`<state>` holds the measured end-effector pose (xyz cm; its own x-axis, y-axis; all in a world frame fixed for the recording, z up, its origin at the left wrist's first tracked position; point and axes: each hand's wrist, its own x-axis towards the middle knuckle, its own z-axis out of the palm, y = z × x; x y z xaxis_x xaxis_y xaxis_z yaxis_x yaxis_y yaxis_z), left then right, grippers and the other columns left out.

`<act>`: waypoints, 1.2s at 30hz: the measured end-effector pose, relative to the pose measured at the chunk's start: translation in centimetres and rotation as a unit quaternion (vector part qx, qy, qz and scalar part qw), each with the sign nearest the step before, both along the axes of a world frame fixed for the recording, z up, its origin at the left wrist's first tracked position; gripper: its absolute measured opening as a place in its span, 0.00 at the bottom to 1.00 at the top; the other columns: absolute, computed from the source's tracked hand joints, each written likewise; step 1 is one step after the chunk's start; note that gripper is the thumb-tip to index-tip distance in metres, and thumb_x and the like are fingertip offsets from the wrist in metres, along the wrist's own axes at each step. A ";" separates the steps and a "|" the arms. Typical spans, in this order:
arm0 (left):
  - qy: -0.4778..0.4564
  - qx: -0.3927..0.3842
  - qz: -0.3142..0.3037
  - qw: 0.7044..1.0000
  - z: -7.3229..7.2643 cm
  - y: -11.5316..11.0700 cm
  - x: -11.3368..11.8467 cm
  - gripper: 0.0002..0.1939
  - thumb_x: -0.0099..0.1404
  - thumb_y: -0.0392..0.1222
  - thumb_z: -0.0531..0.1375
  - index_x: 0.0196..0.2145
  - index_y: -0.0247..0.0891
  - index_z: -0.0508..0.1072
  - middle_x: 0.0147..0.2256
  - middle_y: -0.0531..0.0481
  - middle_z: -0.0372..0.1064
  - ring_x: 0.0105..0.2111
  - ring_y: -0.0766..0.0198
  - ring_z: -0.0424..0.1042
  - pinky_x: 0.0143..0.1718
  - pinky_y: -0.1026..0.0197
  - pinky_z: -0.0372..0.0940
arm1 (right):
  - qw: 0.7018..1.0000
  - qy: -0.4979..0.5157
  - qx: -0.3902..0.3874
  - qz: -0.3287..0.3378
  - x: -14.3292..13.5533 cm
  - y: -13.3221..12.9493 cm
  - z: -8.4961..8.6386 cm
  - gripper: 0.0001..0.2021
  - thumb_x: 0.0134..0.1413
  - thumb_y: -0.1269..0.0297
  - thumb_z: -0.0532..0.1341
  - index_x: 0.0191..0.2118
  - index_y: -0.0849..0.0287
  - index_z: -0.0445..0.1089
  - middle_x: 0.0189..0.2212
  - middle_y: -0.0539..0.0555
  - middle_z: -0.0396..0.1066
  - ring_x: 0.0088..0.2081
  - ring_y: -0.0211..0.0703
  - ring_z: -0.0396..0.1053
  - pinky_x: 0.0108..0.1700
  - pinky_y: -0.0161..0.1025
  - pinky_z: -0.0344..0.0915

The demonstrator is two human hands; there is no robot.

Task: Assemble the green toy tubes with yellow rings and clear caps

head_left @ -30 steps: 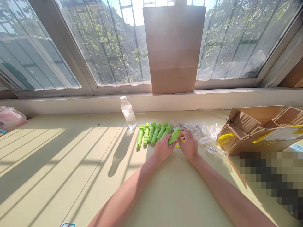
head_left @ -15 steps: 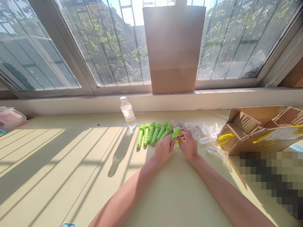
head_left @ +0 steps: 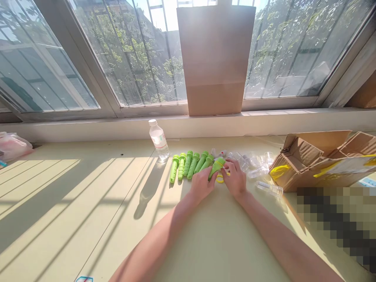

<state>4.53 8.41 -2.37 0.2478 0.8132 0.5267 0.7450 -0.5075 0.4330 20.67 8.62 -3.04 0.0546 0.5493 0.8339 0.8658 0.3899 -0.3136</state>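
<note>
Between my hands is a green plastic spike [head_left: 216, 167], tilted, its ribbed wide end pointing up and to the right. My left hand [head_left: 202, 184] is closed around its lower part. The fingers of my right hand [head_left: 236, 181] are pinched at the ribbed end; part of that contact is hidden. A yellow ring [head_left: 219, 179] lies on the table just below the spike. To the left, several more green spikes [head_left: 174, 169] lie side by side in a row, their wide ends away from me.
Several clear plastic tubes [head_left: 269, 188] lie right of my hands, beside an open cardboard box [head_left: 323, 170]. A water bottle [head_left: 159, 141] stands left of the spikes. A cardboard sheet [head_left: 216, 62] leans on the window. A pinkish plastic bag [head_left: 14, 145] sits far left.
The green spike has turned slightly in my hands, and more of its body now shows between my fingers. My right hand has shifted slightly right.
</note>
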 end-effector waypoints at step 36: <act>0.012 -0.002 0.061 0.998 0.0 -0.1 0.3 0.19 0.74 0.52 0.49 0.52 0.40 0.72 0.34 0.47 0.76 0.32 0.57 0.76 0.31 0.59 0.67 | 0.986 0.013 -0.128 -0.103 2.2 1.8 -0.7 0.10 0.58 0.67 0.54 0.38 0.56 0.72 0.46 0.58 0.75 0.54 0.56 0.66 0.60 0.60 0.50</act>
